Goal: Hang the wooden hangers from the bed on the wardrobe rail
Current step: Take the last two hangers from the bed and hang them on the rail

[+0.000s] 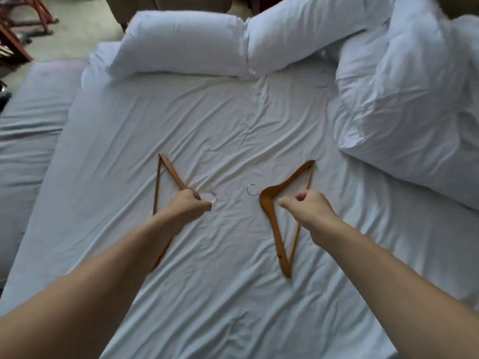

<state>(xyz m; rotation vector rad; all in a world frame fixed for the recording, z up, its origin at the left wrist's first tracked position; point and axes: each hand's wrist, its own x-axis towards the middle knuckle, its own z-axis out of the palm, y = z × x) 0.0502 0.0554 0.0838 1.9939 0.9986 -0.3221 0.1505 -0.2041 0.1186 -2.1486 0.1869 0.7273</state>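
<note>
Two wooden hangers lie on the white bed sheet (233, 141), their metal hooks pointing toward each other. My left hand (190, 206) is closed around the neck of the left hanger (169, 169), right by its hook; my forearm hides its lower part. The right hanger (272, 216) lies flat with its hook free. My right hand (308, 208) hovers just above that hanger's middle, fingers curled and thumb out toward its neck, with nothing in it. The wardrobe rail is out of view.
Two white pillows (181, 45) lie across the head of the bed and a bunched white duvet (404, 99) fills the right side. A second mattress (28, 130) adjoins on the left. Reddish wooden furniture (15, 35) stands on the floor at top left.
</note>
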